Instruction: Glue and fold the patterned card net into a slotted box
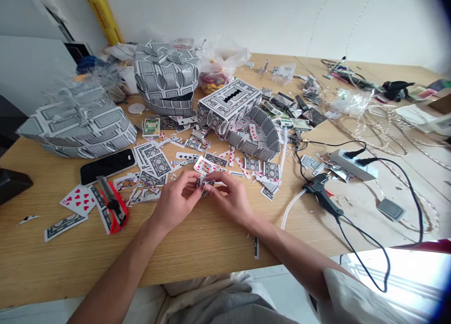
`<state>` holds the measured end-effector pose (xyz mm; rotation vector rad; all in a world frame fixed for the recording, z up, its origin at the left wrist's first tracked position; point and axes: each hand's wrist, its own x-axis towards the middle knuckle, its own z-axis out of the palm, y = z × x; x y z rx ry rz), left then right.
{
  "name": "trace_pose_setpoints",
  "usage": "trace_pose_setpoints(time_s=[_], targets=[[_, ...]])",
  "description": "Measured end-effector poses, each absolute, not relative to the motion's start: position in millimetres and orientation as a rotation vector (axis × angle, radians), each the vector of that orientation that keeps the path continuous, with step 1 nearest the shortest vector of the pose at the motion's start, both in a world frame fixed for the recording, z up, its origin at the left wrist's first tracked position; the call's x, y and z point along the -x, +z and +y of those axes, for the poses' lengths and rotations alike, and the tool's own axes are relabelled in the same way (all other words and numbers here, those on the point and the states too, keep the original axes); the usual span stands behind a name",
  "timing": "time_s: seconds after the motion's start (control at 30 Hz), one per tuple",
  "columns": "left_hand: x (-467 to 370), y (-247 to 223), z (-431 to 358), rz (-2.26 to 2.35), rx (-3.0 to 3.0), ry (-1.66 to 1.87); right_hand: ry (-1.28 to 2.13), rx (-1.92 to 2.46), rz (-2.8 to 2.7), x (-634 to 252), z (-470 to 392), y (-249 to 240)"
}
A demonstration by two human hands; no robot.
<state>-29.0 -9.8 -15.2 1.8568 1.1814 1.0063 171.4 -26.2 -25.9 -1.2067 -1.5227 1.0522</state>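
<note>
Between my two hands, over the front middle of the table, is a small piece of playing card (205, 187) with a dark patterned back. My left hand (178, 195) pinches it from the left, and my right hand (230, 197) grips it from the right with thumb and fingers. The fingers hide part of the piece. Just beyond the fingertips lies a face card (208, 165). Cut card strips and whole cards (157, 162) are scattered around it. A red utility knife (115, 206) rests on cards to the left of my left hand.
A black phone (107, 166) lies at left. Behind stand two woven card structures (81, 122), (165, 77), a card-covered box (229, 101) and a boat-shaped card tray (266, 131). At right are a glue gun (322, 195), its cable and a power strip (352, 164).
</note>
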Motion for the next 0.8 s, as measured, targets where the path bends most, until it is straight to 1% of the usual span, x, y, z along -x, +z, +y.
trace_pose_setpoints(time_s=[0.33, 0.7, 0.8], targets=[[30.3, -16.4, -8.3, 1.099, -1.753, 0.937, 1.096, 1.270, -1.384, -172.3, -17.0, -33.7], [24.5, -22.4, -5.0, 1.047, -1.337, 0.950, 1.117, 1.195, -1.386, -169.9, -19.3, -39.1], [23.9, -20.3, -3.6, 1.040, -1.250, 0.905, 1.120, 1.186, -1.408, -170.2, -19.5, -39.2]])
